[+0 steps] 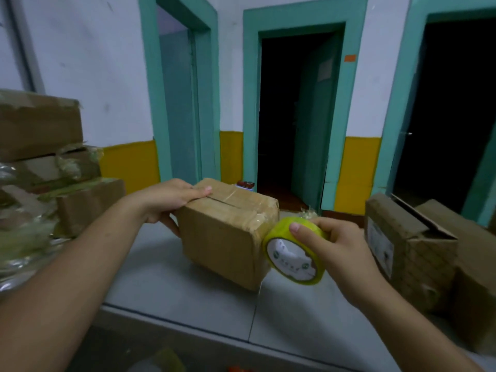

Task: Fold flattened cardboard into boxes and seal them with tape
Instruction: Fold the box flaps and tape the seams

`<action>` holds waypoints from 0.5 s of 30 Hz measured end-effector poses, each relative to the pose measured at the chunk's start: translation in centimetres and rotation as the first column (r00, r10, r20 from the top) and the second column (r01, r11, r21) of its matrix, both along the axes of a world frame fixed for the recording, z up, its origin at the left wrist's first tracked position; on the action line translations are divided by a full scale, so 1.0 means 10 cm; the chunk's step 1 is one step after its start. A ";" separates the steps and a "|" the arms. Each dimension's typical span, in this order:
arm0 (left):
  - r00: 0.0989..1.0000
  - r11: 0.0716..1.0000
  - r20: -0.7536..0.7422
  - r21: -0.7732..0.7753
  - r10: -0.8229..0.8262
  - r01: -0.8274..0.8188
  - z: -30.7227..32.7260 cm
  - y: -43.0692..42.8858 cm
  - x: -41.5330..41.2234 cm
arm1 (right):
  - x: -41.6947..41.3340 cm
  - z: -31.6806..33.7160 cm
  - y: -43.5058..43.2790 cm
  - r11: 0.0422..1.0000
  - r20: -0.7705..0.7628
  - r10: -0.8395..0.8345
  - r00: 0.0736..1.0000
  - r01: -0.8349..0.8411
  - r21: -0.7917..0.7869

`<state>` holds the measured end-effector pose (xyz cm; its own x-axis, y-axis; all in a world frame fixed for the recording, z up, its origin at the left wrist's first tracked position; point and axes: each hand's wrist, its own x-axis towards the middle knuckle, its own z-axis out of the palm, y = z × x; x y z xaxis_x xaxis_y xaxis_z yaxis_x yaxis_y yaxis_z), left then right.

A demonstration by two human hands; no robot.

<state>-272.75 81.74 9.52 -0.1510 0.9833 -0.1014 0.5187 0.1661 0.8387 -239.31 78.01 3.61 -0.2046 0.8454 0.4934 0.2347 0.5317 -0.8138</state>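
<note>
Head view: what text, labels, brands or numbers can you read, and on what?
None can be read.
Tape roll core: green marks and print, blurred.
White label on right box: too small and blurred.
Orange tag: blurred.
Paper on door: too dim.

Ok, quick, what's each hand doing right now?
Left hand: grips the cardboard box at its left end, thumb on top.
Right hand: holds the tape roll at the box's right end.
</note>
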 end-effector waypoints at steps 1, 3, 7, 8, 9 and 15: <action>1.000 1.000 -0.010 -0.013 -0.007 0.007 0.01 0.02 0.00 | -0.01 0.02 0.01 1.000 -0.003 -0.004 1.000 0.004 -0.004; 0.999 0.999 -0.036 -0.038 -0.010 0.009 0.01 0.06 0.01 | -0.03 0.02 0.03 1.000 0.006 -0.015 1.000 0.015 -0.011; 0.988 0.999 -0.154 -0.042 0.002 -0.009 -0.04 0.14 0.01 | -0.05 -0.04 0.04 0.999 0.008 -0.041 0.999 0.041 -0.035; 0.970 1.000 -0.244 0.022 0.006 0.000 -0.06 0.17 0.01 | -0.06 -0.05 0.03 0.998 0.000 -0.052 0.999 0.052 -0.043; 0.937 0.991 -0.350 0.127 0.011 0.036 -0.07 0.18 0.00 | -0.08 -0.05 0.03 0.997 -0.012 -0.059 0.998 0.059 -0.050; 0.641 0.697 -0.767 0.476 0.032 0.536 -0.06 0.10 0.12 | -0.17 -0.11 0.06 0.994 -0.044 -0.072 0.996 0.068 -0.089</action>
